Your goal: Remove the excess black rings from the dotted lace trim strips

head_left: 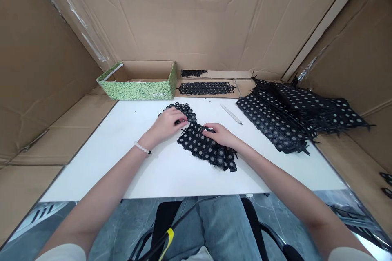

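A black sheet with pale round dots (197, 142) lies on the white table in front of me. My right hand (219, 135) grips its upper edge, thumb and fingers pressed together on it. Above the sheet's upper left corner is my left hand (171, 123), its fingers curled round a small black piece. That piece is mostly hidden by the fingers. Behind the left hand a cluster of black rings (186, 110) rests on the table, close to the sheet.
A green patterned box (137, 90) stands at the back left. Black ringed strips (206, 88) lie on cardboard at the back. A white pen (231, 114) lies right of centre. Dotted black sheets (272, 120) are piled at the right. Cardboard walls (196, 16) enclose the table (153, 183).
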The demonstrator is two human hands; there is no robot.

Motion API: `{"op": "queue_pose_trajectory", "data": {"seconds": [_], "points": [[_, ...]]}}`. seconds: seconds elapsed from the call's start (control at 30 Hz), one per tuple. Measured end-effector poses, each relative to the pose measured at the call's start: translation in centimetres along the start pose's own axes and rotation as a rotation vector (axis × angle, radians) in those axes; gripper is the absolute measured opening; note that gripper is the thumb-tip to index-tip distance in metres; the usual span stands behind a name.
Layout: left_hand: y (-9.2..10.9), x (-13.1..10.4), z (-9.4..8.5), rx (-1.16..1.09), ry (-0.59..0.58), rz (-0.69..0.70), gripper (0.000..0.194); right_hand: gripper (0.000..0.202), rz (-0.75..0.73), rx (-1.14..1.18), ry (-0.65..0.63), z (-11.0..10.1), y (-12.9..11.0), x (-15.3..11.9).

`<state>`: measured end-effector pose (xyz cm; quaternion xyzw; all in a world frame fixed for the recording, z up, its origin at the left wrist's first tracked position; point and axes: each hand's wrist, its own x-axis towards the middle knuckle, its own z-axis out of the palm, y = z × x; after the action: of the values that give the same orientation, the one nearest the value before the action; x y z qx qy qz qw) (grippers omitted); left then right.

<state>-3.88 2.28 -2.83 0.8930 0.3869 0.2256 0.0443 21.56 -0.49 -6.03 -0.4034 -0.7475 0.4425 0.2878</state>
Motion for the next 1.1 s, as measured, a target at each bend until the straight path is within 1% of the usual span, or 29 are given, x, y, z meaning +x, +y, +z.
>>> {"op": "queue_pose_trajectory", "data": {"seconds": [0.07, 0.13, 0.27, 0.33, 0.4, 0.47, 0.5, 0.57, 0.6, 0.63, 0.67, 0.7, 0.77, 0.87, 0.93, 1.0, 1.07, 1.1], "points": [[1.2, 0.2, 0.9, 0.000, -0.096, 0.050, 0.032, 0.021, -0.035, 0.014, 0.001, 0.1, 0.1, 0.1], [2.3, 0.2, 1.5, 0.013, -0.147, 0.057, 0.033, 0.021, -0.061, 0.020, 0.003, 0.2, 0.1, 0.1], [3.7, 0.1, 1.9, 0.029, -0.153, 0.053, 0.029, 0.022, -0.049, -0.003, -0.026, 0.3, -0.1, 0.1], [3.8, 0.2, 1.8, -0.007, -0.139, 0.043, 0.032, 0.023, 0.003, -0.038, -0.038, 0.3, -0.2, 0.0], [3.2, 0.3, 1.6, -0.100, -0.115, -0.013, 0.033, 0.024, 0.046, -0.073, -0.024, 0.2, -0.2, -0.1], [1.9, 0.4, 1.3, -0.193, -0.049, -0.145, 0.032, 0.023, 0.070, -0.116, -0.007, 0.0, -0.2, -0.1], [1.0, 0.4, 1.0, -0.212, 0.009, -0.235, 0.031, 0.023, 0.077, -0.137, -0.003, -0.2, -0.3, -0.1], [-0.8, 0.3, 0.4, -0.155, 0.175, -0.416, 0.033, 0.023, 0.077, -0.170, -0.010, -0.4, -0.5, -0.3], [-1.7, 0.2, 0.2, -0.084, 0.253, -0.469, 0.033, 0.024, 0.065, -0.184, -0.019, -0.5, -0.6, -0.4], [-2.4, 0.0, 0.1, -0.007, 0.302, -0.487, 0.033, 0.025, 0.045, -0.196, -0.027, -0.5, -0.9, -0.5], [-2.9, -0.1, 0.0, 0.068, 0.322, -0.485, 0.031, 0.027, 0.021, -0.211, -0.035, -0.5, -1.1, -0.7], [-3.2, -0.2, 0.1, 0.135, 0.316, -0.470, 0.030, 0.030, 0.002, -0.232, -0.039, -0.5, -1.4, -0.8], [-3.3, -0.4, 0.6, 0.224, 0.254, -0.438, 0.031, 0.032, -0.015, -0.267, -0.025, -0.2, -1.9, -1.0], [-2.7, -0.5, 1.4, 0.277, 0.161, -0.421, 0.037, 0.022, -0.004, -0.203, 0.016, 0.2, -2.0, -1.0], [-2.1, -0.5, 1.4, 0.276, 0.155, -0.412, 0.040, 0.020, 0.010, -0.078, 0.027, 0.4, -1.6, -0.8], [-1.3, -0.4, 0.9, 0.222, 0.195, -0.368, 0.039, 0.023, 0.017, 0.028, 0.028, 0.5, -1.0, -0.4], [-0.1, -0.2, 0.2, 0.109, 0.199, -0.259, 0.031, 0.024, 0.016, 0.085, 0.034, 0.4, -0.3, -0.1], [0.6, -0.1, -0.1, 0.055, 0.169, -0.189, 0.029, 0.025, 0.013, 0.105, 0.038, 0.4, -0.1, 0.0]]}}
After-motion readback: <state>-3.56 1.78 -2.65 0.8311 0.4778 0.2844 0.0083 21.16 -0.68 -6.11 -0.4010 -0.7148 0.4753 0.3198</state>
